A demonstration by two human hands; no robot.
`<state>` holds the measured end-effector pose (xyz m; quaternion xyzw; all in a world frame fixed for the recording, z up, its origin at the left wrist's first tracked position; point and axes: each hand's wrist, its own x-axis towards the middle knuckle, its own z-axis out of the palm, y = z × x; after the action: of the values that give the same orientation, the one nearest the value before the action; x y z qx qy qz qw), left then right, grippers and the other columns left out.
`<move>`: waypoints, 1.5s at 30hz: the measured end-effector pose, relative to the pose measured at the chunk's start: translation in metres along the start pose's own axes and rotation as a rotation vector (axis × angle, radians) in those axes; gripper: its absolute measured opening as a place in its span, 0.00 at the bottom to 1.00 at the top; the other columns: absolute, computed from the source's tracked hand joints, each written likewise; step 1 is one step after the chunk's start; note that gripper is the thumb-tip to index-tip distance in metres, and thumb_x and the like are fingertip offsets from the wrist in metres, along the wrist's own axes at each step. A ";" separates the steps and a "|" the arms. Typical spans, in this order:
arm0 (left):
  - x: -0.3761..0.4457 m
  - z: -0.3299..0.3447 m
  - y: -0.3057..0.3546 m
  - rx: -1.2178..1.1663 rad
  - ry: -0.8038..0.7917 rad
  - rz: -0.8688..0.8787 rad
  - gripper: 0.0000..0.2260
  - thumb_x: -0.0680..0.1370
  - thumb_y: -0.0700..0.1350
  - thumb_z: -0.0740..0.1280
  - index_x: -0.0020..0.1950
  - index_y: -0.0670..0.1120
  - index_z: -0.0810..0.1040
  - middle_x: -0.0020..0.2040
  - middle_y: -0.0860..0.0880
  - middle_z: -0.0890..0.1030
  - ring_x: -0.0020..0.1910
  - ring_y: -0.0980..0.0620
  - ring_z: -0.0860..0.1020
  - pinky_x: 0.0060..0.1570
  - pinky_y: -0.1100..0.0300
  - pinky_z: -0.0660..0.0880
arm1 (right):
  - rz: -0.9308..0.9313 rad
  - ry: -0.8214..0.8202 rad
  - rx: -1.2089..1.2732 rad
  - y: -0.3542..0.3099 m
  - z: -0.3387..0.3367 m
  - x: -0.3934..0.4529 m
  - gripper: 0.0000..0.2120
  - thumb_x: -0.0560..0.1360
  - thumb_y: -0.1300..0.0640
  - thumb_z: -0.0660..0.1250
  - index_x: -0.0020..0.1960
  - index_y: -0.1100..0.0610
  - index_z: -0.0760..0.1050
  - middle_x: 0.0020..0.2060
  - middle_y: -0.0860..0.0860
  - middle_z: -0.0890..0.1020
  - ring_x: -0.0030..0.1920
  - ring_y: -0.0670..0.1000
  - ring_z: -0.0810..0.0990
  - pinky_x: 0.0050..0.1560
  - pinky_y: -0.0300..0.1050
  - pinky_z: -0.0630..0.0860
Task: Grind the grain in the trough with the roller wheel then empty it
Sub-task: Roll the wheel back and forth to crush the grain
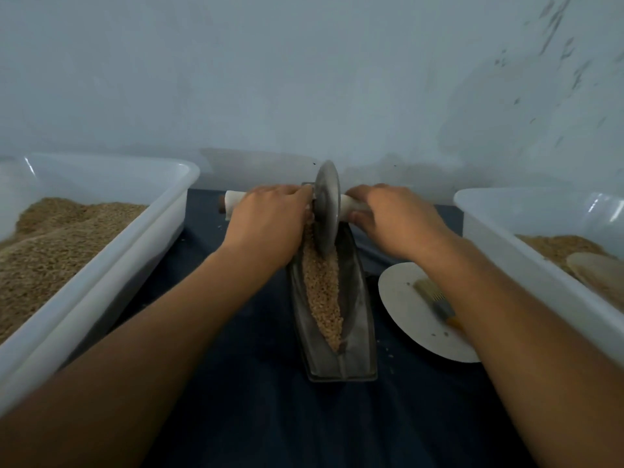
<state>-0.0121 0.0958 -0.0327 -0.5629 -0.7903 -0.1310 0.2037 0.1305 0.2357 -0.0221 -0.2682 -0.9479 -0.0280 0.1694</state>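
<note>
I see both hands on the axle handle of the roller wheel [327, 206], one on each side of the metal disc. The left hand [270, 219] wraps over the pale handle, its fingers [297, 190] curled round it right beside the disc; the right hand [395, 217] grips the other end the same way, thumb under and fingers [363, 190] over the top. The wheel stands upright at the far end of the metal trough [358, 319], its rim down in the grain [322, 292], which lies in a long strip from beneath the fingers back toward me. The trough sits on the dark-covered desk [236, 332]. Well left of the left fingers is a white tub [135, 251] of grain; right of the right fingers stands a second tub [499, 228]. Near the right forearm a white plate [405, 309] carries a brush [435, 302].
</note>
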 end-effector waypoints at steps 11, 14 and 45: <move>-0.005 -0.049 0.007 0.132 -0.309 0.044 0.07 0.76 0.52 0.64 0.51 0.52 0.76 0.47 0.50 0.80 0.45 0.47 0.78 0.47 0.51 0.76 | -0.060 -0.325 -0.039 -0.013 -0.050 -0.011 0.15 0.68 0.40 0.75 0.50 0.41 0.73 0.49 0.41 0.78 0.50 0.49 0.76 0.39 0.45 0.67; -0.013 -0.073 0.014 0.176 -0.358 0.126 0.09 0.73 0.57 0.68 0.48 0.54 0.78 0.45 0.53 0.80 0.45 0.50 0.78 0.48 0.53 0.77 | -0.056 -0.478 -0.064 -0.024 -0.075 -0.025 0.18 0.62 0.36 0.78 0.44 0.40 0.72 0.42 0.38 0.76 0.42 0.42 0.74 0.34 0.43 0.68; -0.010 -0.060 0.014 0.134 -0.310 0.056 0.11 0.72 0.59 0.67 0.46 0.54 0.76 0.42 0.52 0.77 0.42 0.48 0.76 0.44 0.52 0.76 | -0.015 -0.425 0.069 -0.003 -0.063 -0.016 0.17 0.64 0.37 0.78 0.44 0.40 0.74 0.43 0.39 0.78 0.45 0.44 0.78 0.38 0.46 0.74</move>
<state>0.0140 0.0661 0.0157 -0.5834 -0.8031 0.0163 0.1200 0.1609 0.2163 0.0319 -0.2548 -0.9648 0.0606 -0.0255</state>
